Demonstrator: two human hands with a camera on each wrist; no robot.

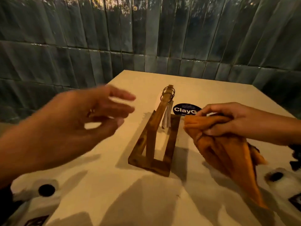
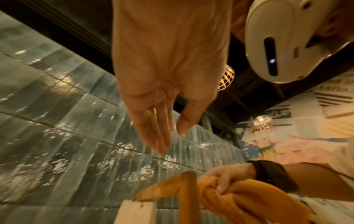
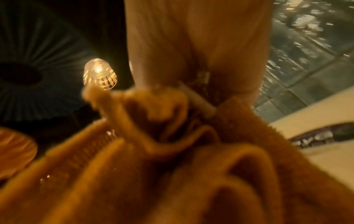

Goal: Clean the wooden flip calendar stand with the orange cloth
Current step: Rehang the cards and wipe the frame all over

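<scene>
The stand [image 1: 156,136] sits upright near the middle of the pale desk [image 1: 101,185], seen end-on from the head view: a flat wooden base frame with a slanted wooden upright rising from it, wire rings [image 1: 167,92] at the top and white cards [image 1: 167,118] hanging from them on the right side. The left hand [image 1: 84,118] is above the desk to the left of the stand, apart from it, fingers straight and spread, its grip open and holding nothing; it is blurred, and a ring [image 1: 91,110] shows on one finger. The right hand [image 1: 228,119] is just to the right of the stand, fingers and thumb curled tight round the bunched cloth [image 1: 219,144], whose loose end trails down toward the desk's near edge. The cloth's front fold is close to the base's right rail; whether it touches cannot be told. A dark round sticker [image 1: 184,109] lies on the desk behind the stand, partly covered by the right hand. Blue-green tiles [image 1: 65,46] line the wall behind the desk.
</scene>
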